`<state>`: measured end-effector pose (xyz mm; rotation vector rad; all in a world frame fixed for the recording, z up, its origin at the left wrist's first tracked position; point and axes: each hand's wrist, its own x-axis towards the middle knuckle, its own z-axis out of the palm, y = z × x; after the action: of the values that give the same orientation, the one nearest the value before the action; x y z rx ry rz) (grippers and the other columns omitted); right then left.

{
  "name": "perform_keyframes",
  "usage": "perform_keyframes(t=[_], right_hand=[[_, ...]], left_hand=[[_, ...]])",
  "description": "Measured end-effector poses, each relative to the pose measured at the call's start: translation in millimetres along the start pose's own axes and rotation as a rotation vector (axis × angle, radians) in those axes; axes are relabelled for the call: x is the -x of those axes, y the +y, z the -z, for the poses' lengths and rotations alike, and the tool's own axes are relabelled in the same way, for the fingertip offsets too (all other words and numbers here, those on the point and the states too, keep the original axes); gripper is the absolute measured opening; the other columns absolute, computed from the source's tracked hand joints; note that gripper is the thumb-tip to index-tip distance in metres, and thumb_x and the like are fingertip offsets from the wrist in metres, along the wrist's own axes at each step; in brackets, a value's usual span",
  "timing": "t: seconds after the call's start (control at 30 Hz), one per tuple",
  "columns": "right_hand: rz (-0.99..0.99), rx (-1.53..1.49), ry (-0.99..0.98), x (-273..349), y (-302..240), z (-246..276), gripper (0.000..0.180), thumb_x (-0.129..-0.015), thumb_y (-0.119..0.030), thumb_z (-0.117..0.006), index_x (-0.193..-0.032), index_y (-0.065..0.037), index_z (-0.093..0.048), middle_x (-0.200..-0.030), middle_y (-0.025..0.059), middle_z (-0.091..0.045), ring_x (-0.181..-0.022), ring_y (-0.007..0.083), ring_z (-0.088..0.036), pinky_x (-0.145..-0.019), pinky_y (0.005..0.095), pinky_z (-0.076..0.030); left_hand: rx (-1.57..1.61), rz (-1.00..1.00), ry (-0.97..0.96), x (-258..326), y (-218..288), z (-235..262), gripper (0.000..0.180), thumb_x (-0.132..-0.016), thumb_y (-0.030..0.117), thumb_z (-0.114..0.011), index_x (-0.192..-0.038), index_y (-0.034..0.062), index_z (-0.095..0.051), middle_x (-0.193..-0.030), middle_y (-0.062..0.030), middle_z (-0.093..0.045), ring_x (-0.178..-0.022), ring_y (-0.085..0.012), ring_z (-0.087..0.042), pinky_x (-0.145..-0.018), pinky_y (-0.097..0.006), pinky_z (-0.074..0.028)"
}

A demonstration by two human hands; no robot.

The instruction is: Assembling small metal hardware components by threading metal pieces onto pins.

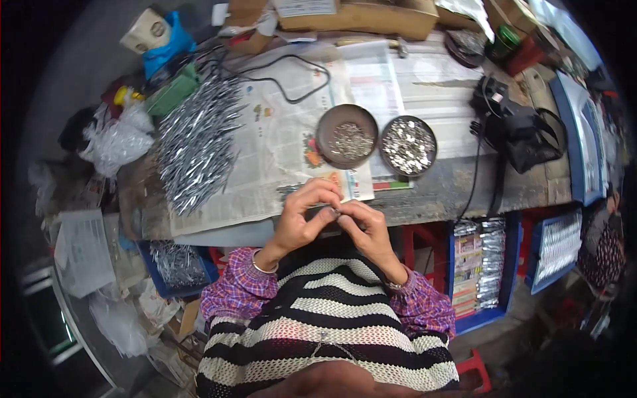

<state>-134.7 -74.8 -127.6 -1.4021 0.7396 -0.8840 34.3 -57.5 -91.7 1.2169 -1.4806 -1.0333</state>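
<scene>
Both hands meet at the table's front edge, fingertips pinched together. My left hand [306,215] and my right hand [369,232] grip something tiny and dark between them, too small and too covered by fingers to name. Just beyond them stand two round dishes. The left brown dish [324,132] holds many small, thin metal parts [352,140]; the right dish [434,147] is filled with shiny flat metal bits [406,146]. A large heap of slim, pointed silver metal pieces [199,142] lies to the left, on newspaper [272,132] that covers the table.
A black cable [292,58] loops across the newspaper. Dark straps and a black bag-like object [527,132] sit at the right. Blue trays [507,278] of silver pieces stand below the table's right end, and another blue tray [179,266] stands lower left. Cardboard boxes [371,18] line the back.
</scene>
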Motion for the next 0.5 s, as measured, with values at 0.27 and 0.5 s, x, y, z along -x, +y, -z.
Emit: perform_keyframes(t=[0.27, 0.5], right_hand=[[-0.29, -0.547, 0.147, 14, 15, 22, 0.019, -0.09, -0.008, -0.056, -0.105, 0.004, -0.058, -0.091, 0.0065, -0.062, -0.08, 0.0117, -0.06, -0.074, 0.026, -0.052], [-0.343, -0.525, 0.18, 21, 20, 31, 0.021, -0.089, -0.009, -0.058, -0.106, 0.003, -0.057, -0.083, 0.0041, -0.062, -0.075, 0.0077, -0.058, -0.066, 0.0208, -0.048]], left_hand=[[-0.473, 0.021, 0.051, -66, -37, 12, 0.019, -0.072, 0.004, -0.063, -0.091, 0.0035, -0.064, -0.084, -0.0087, -0.06, -0.075, -0.0243, -0.055, -0.069, -0.031, -0.045], [-0.743, -0.103, 0.041, -85, -48, -11, 0.016, -0.072, 0.008, -0.064, -0.087, 0.0059, -0.066, -0.086, -0.0061, -0.059, -0.084, -0.0246, -0.054, -0.073, -0.034, -0.044]])
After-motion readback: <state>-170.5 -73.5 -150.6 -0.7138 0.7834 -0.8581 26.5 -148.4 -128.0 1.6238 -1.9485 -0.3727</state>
